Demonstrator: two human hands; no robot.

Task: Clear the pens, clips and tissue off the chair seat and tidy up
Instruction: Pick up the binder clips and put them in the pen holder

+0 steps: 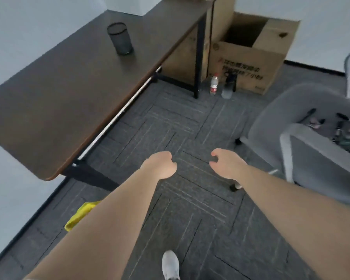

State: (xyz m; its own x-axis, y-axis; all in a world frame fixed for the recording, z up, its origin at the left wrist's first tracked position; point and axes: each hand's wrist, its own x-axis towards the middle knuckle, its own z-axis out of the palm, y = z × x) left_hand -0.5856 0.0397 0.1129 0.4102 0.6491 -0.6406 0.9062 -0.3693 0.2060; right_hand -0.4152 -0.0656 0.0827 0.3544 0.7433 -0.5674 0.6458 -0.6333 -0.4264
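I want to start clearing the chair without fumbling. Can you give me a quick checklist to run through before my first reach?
1. Left hand free: ok, loosely curled, holding nothing.
2. Right hand free: ok, fingers curled, no grip on anything.
3. Clutter on the grey padded chair seat: not ok, dark pens and small items lie there.
4. Tissue located: cannot tell, too blurred.
5. Black mesh pen cup on the brown desk: ok, upright.
6. Path to the chair: ok, carpet between looks bare.
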